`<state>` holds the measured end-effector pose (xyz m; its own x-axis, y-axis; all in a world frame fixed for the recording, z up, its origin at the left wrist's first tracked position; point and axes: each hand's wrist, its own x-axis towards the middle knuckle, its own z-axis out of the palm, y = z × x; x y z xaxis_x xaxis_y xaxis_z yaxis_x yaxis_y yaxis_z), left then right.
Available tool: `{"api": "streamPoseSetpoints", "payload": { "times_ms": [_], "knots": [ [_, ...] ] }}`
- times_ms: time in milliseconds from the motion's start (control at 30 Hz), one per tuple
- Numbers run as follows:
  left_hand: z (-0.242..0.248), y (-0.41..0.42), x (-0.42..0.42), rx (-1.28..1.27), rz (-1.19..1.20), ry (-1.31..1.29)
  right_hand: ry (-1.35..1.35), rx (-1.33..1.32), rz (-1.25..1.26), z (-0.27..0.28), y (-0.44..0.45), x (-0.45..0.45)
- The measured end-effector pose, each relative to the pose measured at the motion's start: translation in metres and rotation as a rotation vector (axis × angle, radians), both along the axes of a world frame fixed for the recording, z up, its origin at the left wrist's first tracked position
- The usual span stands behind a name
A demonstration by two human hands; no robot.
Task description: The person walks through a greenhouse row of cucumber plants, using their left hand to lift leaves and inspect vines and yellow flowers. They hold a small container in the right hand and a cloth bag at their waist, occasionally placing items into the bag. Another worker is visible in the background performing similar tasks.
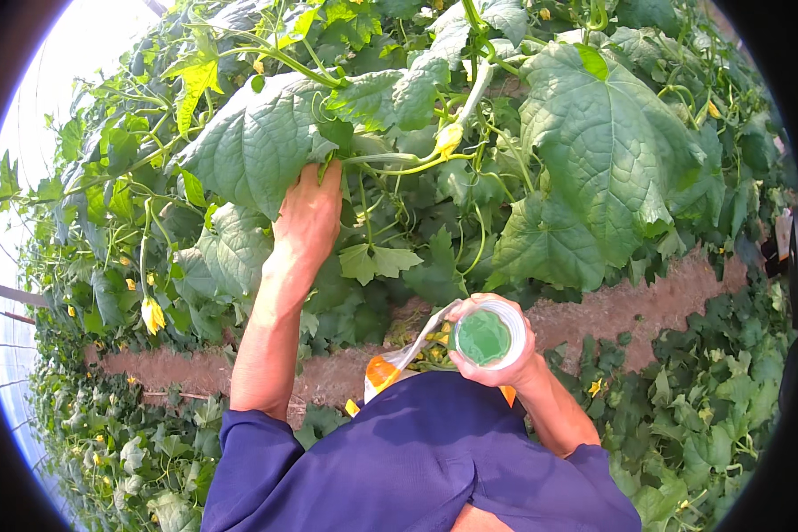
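Observation:
My left hand point(311, 211) reaches up into the vines, its fingertips partly hidden at the edge of a broad green leaf point(253, 136). Whether the fingers grip anything there cannot be made out. A slender young gourd point(387, 159) extends rightward from beside these fingertips. Just past it, a yellow blossom point(448, 139) sits at the lower end of another pale young gourd point(476, 93). In front of my waist, my right hand point(524, 346) is wrapped around an open-topped plastic container point(483, 334) of green liquid, seen from above.
A white and orange bag point(380, 374) hangs at my waist, with yellow blossoms point(440, 342) inside its mouth. Large leaves point(605, 139) hang at the right. Behind the plants runs a strip of bare soil point(605, 316). Translucent sheeting point(6, 372) lines the left side.

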<state>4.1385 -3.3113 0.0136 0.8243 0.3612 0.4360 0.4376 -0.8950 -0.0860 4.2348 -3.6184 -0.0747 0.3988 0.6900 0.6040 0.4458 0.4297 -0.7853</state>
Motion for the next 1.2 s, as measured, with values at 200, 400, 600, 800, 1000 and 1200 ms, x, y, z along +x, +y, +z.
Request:
{"api": "streamPoseSetpoints", "payload": {
  "times_ms": [200,400,600,800,1000,1200],
  "knots": [
    [-0.001,0.003,-0.004,0.103,0.038,0.061,0.079,-0.041,-0.096,0.005,0.091,0.023],
    [-0.009,-0.013,-0.014,0.171,0.127,0.023,0.069,-0.026,-0.081,0.006,0.166,0.041],
    [-0.043,0.009,-0.023,0.109,0.133,-0.100,0.285,-0.032,-0.043,0.021,0.180,0.038],
    [-0.053,0.043,-0.040,0.217,0.082,-0.154,0.485,0.057,-0.013,0.025,0.154,0.028],
    [-0.052,0.057,-0.042,0.223,-0.018,-0.239,0.474,0.017,0.047,0.030,0.126,0.032],
    [-0.019,0.024,-0.049,0.125,0.023,-0.084,0.303,-0.103,-0.096,0.011,0.136,0.047]
  ]
}}
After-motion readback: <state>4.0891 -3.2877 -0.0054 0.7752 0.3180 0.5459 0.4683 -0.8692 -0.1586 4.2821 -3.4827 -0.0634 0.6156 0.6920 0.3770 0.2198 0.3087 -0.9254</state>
